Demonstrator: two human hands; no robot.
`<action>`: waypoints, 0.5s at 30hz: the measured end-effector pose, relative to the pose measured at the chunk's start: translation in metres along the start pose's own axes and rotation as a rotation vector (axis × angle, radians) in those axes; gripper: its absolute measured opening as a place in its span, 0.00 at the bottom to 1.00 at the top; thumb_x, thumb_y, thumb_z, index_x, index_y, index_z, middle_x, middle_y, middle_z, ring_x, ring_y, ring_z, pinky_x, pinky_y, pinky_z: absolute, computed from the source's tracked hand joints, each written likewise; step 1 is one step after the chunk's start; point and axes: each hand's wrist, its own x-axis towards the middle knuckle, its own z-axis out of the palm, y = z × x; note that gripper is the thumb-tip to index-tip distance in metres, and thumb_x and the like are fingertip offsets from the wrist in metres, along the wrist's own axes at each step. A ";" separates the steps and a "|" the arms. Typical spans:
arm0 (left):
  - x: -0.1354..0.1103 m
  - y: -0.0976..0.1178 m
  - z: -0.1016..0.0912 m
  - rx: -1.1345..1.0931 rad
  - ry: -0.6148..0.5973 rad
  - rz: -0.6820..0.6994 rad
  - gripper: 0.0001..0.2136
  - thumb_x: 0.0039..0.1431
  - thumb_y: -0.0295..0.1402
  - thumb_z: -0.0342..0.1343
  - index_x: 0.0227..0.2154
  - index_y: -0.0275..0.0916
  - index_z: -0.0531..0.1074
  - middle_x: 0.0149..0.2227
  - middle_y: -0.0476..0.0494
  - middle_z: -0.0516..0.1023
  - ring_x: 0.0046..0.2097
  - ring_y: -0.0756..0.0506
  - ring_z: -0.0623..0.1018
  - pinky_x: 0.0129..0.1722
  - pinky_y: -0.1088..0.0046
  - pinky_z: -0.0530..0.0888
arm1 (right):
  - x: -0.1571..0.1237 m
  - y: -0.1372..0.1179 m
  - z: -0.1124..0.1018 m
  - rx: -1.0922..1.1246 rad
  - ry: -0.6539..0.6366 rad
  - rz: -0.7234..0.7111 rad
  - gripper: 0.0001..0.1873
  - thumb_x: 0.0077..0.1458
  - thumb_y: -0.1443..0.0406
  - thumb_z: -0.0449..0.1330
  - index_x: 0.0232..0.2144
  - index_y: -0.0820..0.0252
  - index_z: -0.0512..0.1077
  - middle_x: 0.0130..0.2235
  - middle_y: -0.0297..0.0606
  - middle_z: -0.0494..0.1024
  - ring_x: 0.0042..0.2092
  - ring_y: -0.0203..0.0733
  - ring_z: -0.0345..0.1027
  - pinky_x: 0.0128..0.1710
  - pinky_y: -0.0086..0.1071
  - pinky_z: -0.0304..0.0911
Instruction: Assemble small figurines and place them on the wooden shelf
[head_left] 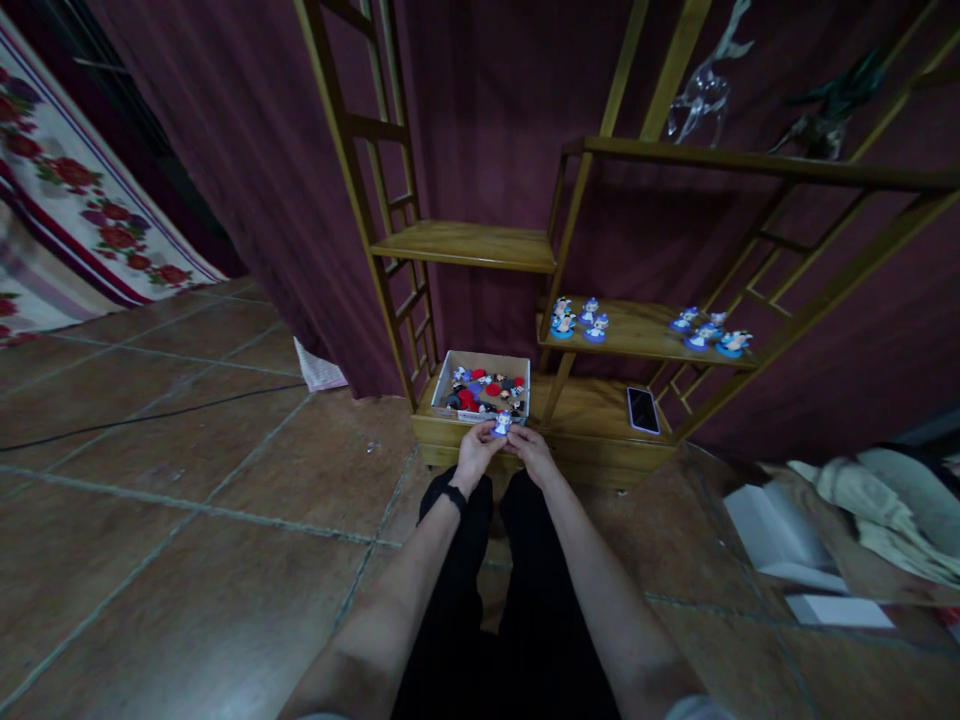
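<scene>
Between my left hand (pixel 477 452) and my right hand (pixel 531 448) is a small purple-and-white figurine (pixel 502 423), upright, with the fingers of both hands closed on its base. Just behind it, a shallow cardboard box (pixel 448 372) on the low shelf holds many loose figurines in red, black, white and purple. Up on the middle shelf (pixel 637 338) stand two clusters of similar figurines: one at the left end (pixel 596 328), another at the right end (pixel 701 336). Some of these are purple and white, others blue-based with pink and black.
A phone (pixel 643 410) lies on the low shelf, right of the box. The wooden rack's upper shelf (pixel 750 160) carries a clear deer ornament (pixel 701 95) and a dark sculpture (pixel 832 110). White boxes (pixel 784 540) and cloth (pixel 877 500) lie at right. A cable (pixel 150 418) crosses the tiled floor.
</scene>
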 end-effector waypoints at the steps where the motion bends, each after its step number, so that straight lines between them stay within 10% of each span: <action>1: 0.000 -0.001 0.000 0.010 -0.001 0.010 0.17 0.33 0.28 0.65 0.31 0.36 0.72 0.27 0.47 0.75 0.27 0.50 0.73 0.32 0.72 0.71 | 0.000 0.000 0.000 -0.010 0.010 0.009 0.18 0.35 0.58 0.66 0.31 0.60 0.74 0.33 0.37 0.77 0.35 0.39 0.70 0.41 0.37 0.65; 15: -0.005 0.002 -0.005 0.286 -0.053 0.210 0.15 0.43 0.27 0.60 0.38 0.42 0.72 0.34 0.44 0.75 0.35 0.44 0.74 0.43 0.66 0.68 | 0.009 0.002 0.001 0.047 0.039 0.014 0.13 0.35 0.60 0.65 0.27 0.59 0.74 0.32 0.38 0.77 0.36 0.41 0.71 0.41 0.38 0.64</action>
